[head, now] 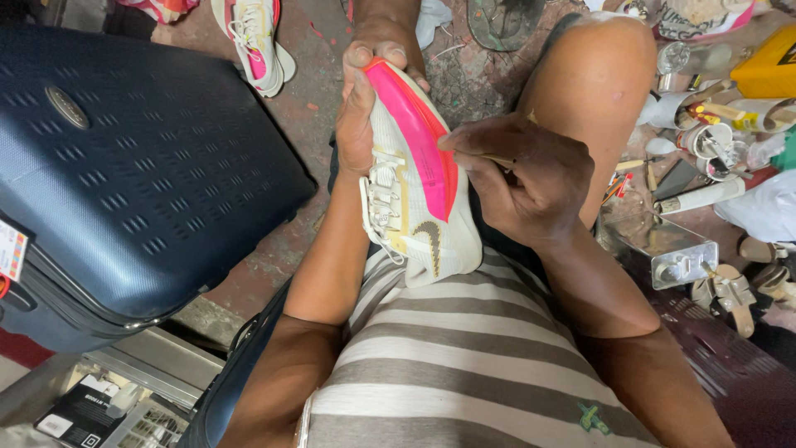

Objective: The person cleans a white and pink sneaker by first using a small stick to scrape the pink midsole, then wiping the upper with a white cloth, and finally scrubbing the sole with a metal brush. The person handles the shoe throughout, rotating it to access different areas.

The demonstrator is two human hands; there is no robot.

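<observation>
In the middle of the frame a white running shoe (414,199) with a pink sole lies on its side against the person's lap. The left hand (358,116) wraps its toe; the right hand (522,178) pinches a thin tool (497,158) at the sole's edge. The work along that seam looks partway, the heel end untouched. The matching shoe (253,37) lies top centre. A tag (12,249) hangs at left on the blue suitcase (124,166); a black box (79,411) sits lower left, a yellow container (767,70) upper right.

Soft, even daylight from above; no hard shadows. The suitcase (124,158) left of the grip carries a dull sheen, and the metal block (676,253) to its right glints. Centre is sharp; edges bend slightly and corners go dim.
</observation>
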